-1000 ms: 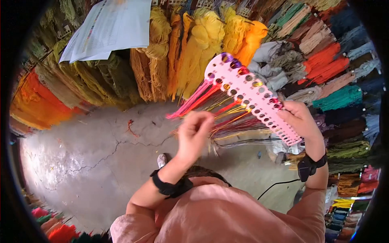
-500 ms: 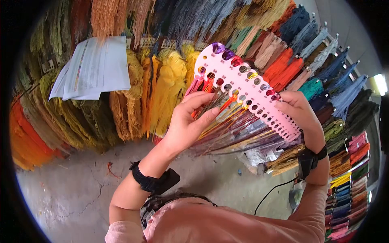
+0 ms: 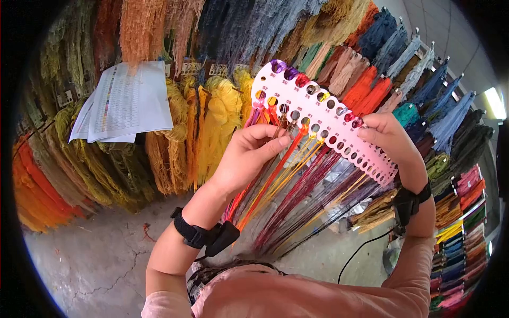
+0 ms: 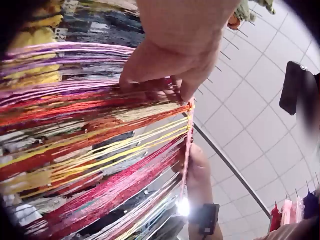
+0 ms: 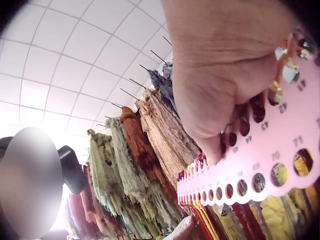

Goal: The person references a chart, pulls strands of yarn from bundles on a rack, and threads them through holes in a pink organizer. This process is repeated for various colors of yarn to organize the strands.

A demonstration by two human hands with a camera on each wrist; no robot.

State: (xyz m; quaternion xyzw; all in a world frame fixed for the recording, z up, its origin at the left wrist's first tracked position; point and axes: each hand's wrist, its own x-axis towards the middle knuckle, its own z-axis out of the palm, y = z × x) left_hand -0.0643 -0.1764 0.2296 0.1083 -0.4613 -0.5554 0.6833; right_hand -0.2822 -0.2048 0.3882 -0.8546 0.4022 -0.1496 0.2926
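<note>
A long pink card [image 3: 331,119] with numbered holes along both edges slants across the head view, threads of several colours knotted through many holes. The right hand [image 3: 389,135] grips its upper edge between thumb and fingers toward the right. Below the lower edge near the left end, the left hand [image 3: 252,153] pinches brownish threads between thumb and fingertips. Red, yellow and crimson threads [image 3: 299,196] hang from the card. In the left wrist view the left hand [image 4: 175,55] closes round strands beside the card's edge; in the right wrist view the right hand [image 5: 225,85] overlaps the card [image 5: 250,165].
Yarn skeins hang in rows all round, yellow ones [image 3: 220,111] behind the card and orange ones [image 3: 40,185] at the left. Printed sheets [image 3: 124,106] hang over the skeins. Below is a cracked grey floor [image 3: 101,265]; a black cable [image 3: 360,246] runs to the right wrist.
The left hand has moved up to the card and taken hold of threads below its edge. The head view has tilted upward, showing more skeins. The right hand keeps its grip.
</note>
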